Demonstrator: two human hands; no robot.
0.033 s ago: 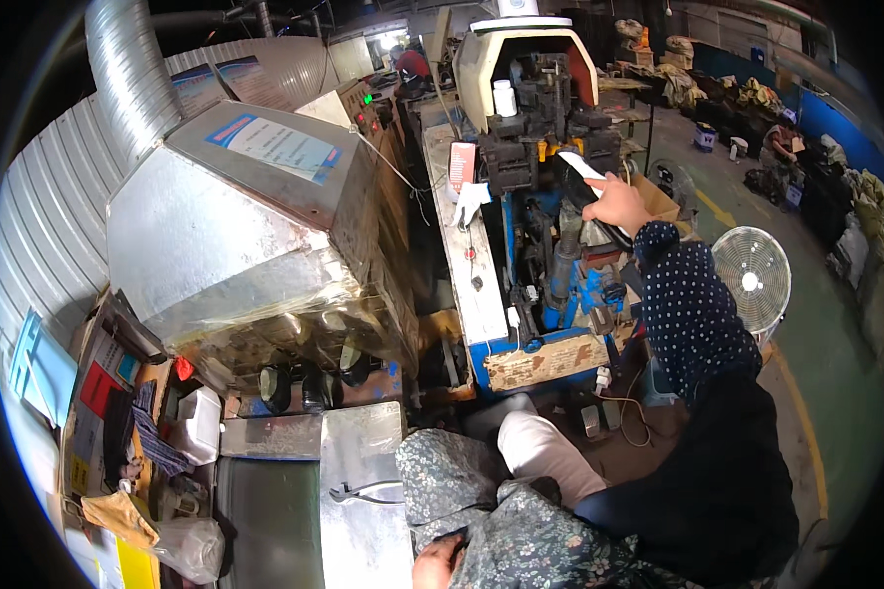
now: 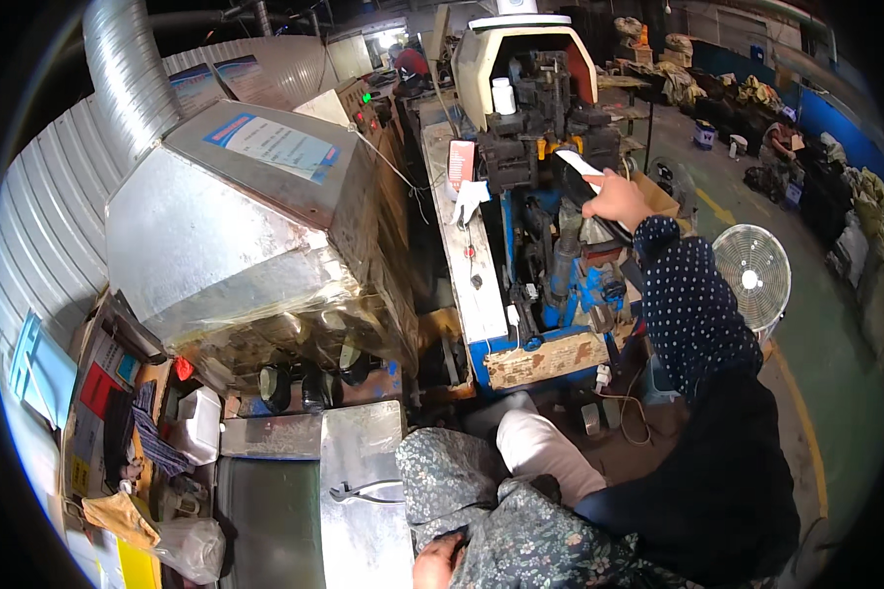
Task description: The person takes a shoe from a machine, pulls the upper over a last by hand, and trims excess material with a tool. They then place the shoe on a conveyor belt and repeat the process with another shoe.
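At the machine in front of me, my right hand (image 2: pixel 619 203) is closed around a black shoe with a white underside (image 2: pixel 578 165). The shoe is tilted, its far end close to the black clamping parts (image 2: pixel 550 149) of the blue machine (image 2: pixel 584 290). Part of the shoe is hidden behind my fingers. Down at the lower edge, my left hand (image 2: pixel 435 564) rests by my lap beside the flowered cloth (image 2: pixel 535 535), its fingers mostly hidden. A pair of pincers (image 2: pixel 365 491) lies on the metal plate to its left.
A metal-hooded box (image 2: pixel 236 216) stands left, with several black shoes (image 2: pixel 316 388) at its lower opening. A white ledge (image 2: pixel 471 265) runs along the machine, holding a crumpled white cloth (image 2: pixel 470 201). The white bottle (image 2: pixel 504 97) is farther back. A round fan (image 2: pixel 751 280) stands right.
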